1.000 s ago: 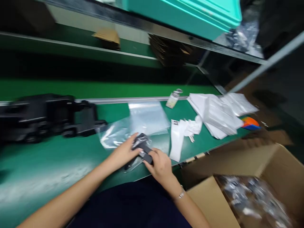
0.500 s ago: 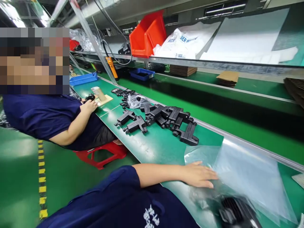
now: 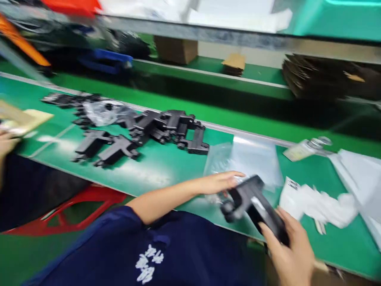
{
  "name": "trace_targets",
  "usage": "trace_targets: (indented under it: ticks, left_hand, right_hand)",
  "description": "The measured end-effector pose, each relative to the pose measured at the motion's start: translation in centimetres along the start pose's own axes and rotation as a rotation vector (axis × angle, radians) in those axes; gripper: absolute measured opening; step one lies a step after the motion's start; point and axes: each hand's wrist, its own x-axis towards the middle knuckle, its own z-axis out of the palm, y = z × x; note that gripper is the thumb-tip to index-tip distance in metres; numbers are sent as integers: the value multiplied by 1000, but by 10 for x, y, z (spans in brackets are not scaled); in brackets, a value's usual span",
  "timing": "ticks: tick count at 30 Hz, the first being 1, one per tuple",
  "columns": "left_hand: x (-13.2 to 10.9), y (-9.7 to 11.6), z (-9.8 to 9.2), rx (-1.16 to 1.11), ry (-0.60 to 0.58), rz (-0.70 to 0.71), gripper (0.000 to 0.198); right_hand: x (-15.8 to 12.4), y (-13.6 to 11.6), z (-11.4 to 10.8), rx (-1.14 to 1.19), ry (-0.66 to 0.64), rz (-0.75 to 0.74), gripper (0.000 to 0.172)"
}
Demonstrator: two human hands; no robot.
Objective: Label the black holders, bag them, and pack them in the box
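Observation:
My right hand (image 3: 293, 248) grips the lower end of a black plastic part (image 3: 264, 212) with a long body and a knobbed crosspiece. It is held tilted above the bench's front edge. Beside the part's upper end, my left hand (image 3: 218, 183) has its fingers closed on a crumpled clear plastic bag (image 3: 213, 198); motion blur softens the fingertips. Behind the hands, a stack of flat clear bags (image 3: 253, 155) lies on the green bench. Several similar black parts (image 3: 149, 125) are piled to the left, two of them (image 3: 114, 150) lying nearer the front.
A co-worker's hand (image 3: 6, 141) shows at the far left, near a red stool (image 3: 77, 206). On the right lie white gloves (image 3: 320, 202), a small bottle (image 3: 303, 149) and white sheets (image 3: 361, 186). A shelf edge (image 3: 208, 33) runs overhead, with cardboard (image 3: 321, 77) beneath it.
My view has turned right. The black part, formerly low at the right on the bench, is now raised in my right hand. My left hand has gone from lying spread on the plastic to gripping a bag.

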Motion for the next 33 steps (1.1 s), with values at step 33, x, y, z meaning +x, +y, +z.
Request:
trace_targets:
  ticks: [33]
  left_hand:
    - [-29,2,6,49,119,203,83]
  right_hand:
    - [17,-35,11,-125,-32,-432,43]
